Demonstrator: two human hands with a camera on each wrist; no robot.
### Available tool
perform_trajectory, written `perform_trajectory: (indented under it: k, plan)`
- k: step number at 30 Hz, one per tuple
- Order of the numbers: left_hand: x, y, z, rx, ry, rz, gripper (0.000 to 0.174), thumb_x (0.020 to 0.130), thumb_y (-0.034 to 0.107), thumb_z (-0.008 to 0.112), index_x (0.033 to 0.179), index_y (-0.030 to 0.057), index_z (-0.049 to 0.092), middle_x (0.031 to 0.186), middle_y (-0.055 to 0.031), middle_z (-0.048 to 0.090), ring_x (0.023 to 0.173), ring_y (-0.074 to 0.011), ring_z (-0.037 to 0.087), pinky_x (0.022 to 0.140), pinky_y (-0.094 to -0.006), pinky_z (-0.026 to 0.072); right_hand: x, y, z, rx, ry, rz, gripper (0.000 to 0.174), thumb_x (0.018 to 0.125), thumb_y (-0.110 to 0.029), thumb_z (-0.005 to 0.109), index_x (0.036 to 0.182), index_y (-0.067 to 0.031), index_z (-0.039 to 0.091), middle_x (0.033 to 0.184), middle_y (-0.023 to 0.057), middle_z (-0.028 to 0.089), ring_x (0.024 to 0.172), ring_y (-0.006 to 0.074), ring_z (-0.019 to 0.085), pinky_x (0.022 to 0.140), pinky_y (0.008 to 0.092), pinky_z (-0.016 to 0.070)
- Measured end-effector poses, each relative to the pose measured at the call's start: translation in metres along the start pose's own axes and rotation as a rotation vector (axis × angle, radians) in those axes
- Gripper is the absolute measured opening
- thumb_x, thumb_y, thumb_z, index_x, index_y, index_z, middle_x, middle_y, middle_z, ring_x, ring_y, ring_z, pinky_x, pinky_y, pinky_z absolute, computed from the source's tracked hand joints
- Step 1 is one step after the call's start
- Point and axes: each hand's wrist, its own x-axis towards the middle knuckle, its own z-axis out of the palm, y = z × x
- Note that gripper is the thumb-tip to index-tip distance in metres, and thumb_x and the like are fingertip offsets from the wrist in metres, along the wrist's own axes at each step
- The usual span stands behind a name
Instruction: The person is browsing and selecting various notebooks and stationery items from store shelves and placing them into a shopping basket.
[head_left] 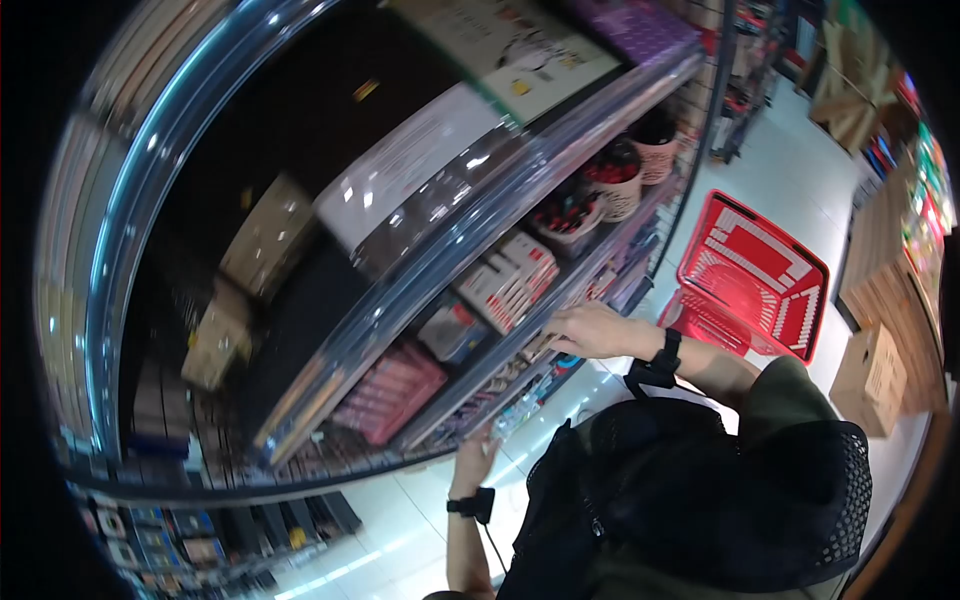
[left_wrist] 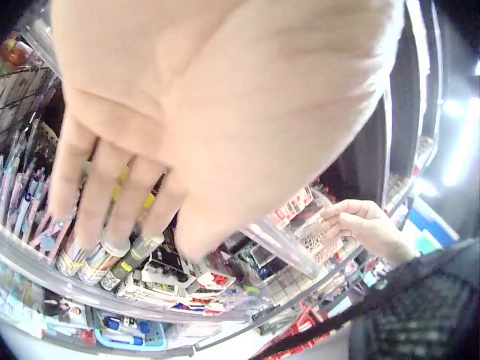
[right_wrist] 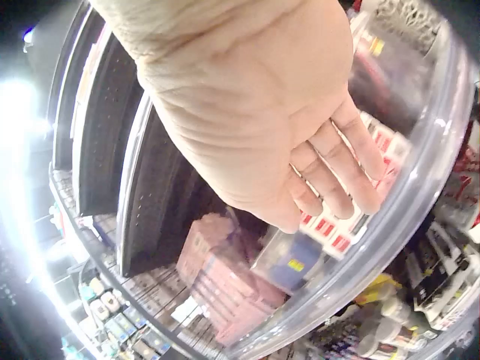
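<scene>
The shelf unit seems to call for a careful reach: its raised clear front edge stands between the person and the goods, so fingers would do best to come over that edge, not push against it. The right hand, fingers loosely extended, holds nothing visible; it is in front of the red-and-white boxes by the front edge, touching or not I cannot tell. The left hand is palm empty, fingers fairly straight, before the tubs along a lower front edge; steadying neighbours should keep that row upright.

A red basket is on the floor near the unit's right end, a carton near it. A pink box crowds the boxes' left; lacy pots line up rightward; pens are left of the tubs.
</scene>
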Motion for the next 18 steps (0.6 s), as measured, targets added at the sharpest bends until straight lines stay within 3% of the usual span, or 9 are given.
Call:
perform_trajectory:
  k: [1,2,3,5,7,9,15,18]
  plan:
    - [-0.004,-0.022,0.015,0.102,-0.024,0.106,0.040,0.084,0.031,0.062,0.113,0.0032,0.059,0.099,-0.0213,0.064,0.091,-0.0341,0.063,0.079,-0.0400,0.0493,-0.011,0.006,0.003,-0.018,0.047,0.055,0.025,0.080,-0.022,0.060,0.097,-0.0031,0.059,0.093,0.0165,0.062,0.085,0.0359,0.060,0.071,0.0444,0.0476]
    - [0.001,-0.014,0.012,0.093,-0.148,0.009,0.042,0.084,0.032,0.061,0.113,0.0016,0.058,0.101,-0.0216,0.063,0.092,-0.0343,0.063,0.080,-0.0391,0.0493,-0.021,0.010,0.003,-0.048,0.138,0.070,0.026,0.080,-0.024,0.059,0.096,-0.0024,0.060,0.090,0.0165,0.062,0.085,0.0354,0.060,0.071,0.0449,0.0479]
    - [0.025,0.036,0.058,-0.017,-0.161,0.019,0.045,0.084,0.032,0.061,0.116,0.0012,0.056,0.106,-0.0207,0.063,0.094,-0.0334,0.063,0.081,-0.0394,0.0492,-0.070,0.040,-0.036,-0.115,0.142,0.116,0.026,0.080,-0.024,0.059,0.096,-0.0024,0.060,0.090,0.0165,0.062,0.085,0.0354,0.060,0.071,0.0449,0.0479]
    - [0.038,0.053,0.062,-0.102,-0.120,0.013,0.046,0.085,0.032,0.060,0.119,0.0023,0.054,0.110,-0.0192,0.062,0.095,-0.0323,0.063,0.081,-0.0401,0.0491,-0.095,0.046,-0.044,-0.188,0.092,0.315,0.028,0.080,-0.026,0.059,0.095,-0.0023,0.060,0.089,0.0167,0.063,0.085,0.0348,0.061,0.070,0.0451,0.0488]
    - [0.054,0.078,0.050,-0.023,-0.084,0.082,0.046,0.085,0.031,0.060,0.120,0.0026,0.053,0.110,-0.0184,0.062,0.097,-0.0310,0.062,0.082,-0.0394,0.0486,-0.113,0.066,-0.035,-0.223,0.097,0.362,0.029,0.080,-0.028,0.059,0.094,-0.0025,0.061,0.088,0.0170,0.063,0.083,0.0346,0.062,0.069,0.0451,0.0498]
    - [0.071,0.106,0.050,0.024,-0.085,0.098,0.045,0.085,0.031,0.060,0.119,0.0028,0.054,0.108,-0.0179,0.063,0.096,-0.0304,0.062,0.082,-0.0389,0.0485,-0.133,0.087,-0.037,-0.228,-0.042,0.495,0.031,0.081,-0.029,0.061,0.101,-0.0053,0.061,0.097,0.0173,0.061,0.085,0.0357,0.061,0.073,0.0456,0.0490]
    - [0.099,0.171,0.058,0.063,-0.080,0.110,0.044,0.084,0.033,0.060,0.115,0.0022,0.056,0.107,-0.0187,0.063,0.098,-0.0318,0.061,0.082,-0.0404,0.0480,-0.176,0.118,-0.073,-0.158,0.089,0.495,0.035,0.083,-0.027,0.059,0.108,-0.0026,0.060,0.099,0.0173,0.063,0.089,0.0338,0.061,0.077,0.0436,0.0480]
    - [0.116,0.177,0.083,0.073,-0.101,0.162,0.045,0.085,0.035,0.059,0.115,0.0023,0.056,0.108,-0.0195,0.062,0.101,-0.0344,0.060,0.084,-0.0420,0.0471,-0.201,0.140,-0.087,-0.165,0.177,0.502,0.030,0.082,-0.029,0.060,0.099,-0.0042,0.061,0.091,0.0169,0.064,0.087,0.0348,0.062,0.074,0.0455,0.0490]
